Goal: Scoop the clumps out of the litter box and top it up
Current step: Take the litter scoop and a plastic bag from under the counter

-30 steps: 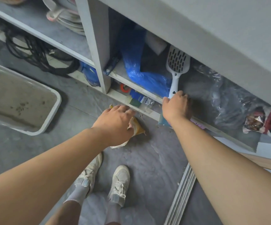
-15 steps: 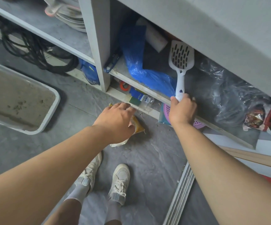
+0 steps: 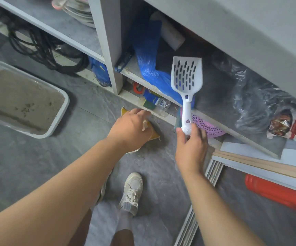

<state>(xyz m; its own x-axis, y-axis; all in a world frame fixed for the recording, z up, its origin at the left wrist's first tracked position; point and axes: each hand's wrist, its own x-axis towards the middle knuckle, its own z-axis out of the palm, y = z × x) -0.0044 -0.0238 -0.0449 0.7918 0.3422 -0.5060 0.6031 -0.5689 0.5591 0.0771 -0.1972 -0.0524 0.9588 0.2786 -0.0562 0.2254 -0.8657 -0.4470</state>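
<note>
A white slotted litter scoop stands upright in front of the low shelf, and my right hand grips the bottom of its handle. My left hand is closed on the top of a yellow-and-white bag that lies on the floor by the shelf's base. The white litter box sits on the floor at the left, filled with beige litter that has a few dark clumps near its middle.
The grey shelf unit holds a blue plastic bag, black plastic bags, a pink basket and coiled black cables. Wooden slats, a red tube and metal rails lie at right. My shoes stand on the grey floor.
My right hand has pulled the scoop out of the shelf toward me and lifted it clear. The left hand has stayed on the bag.
</note>
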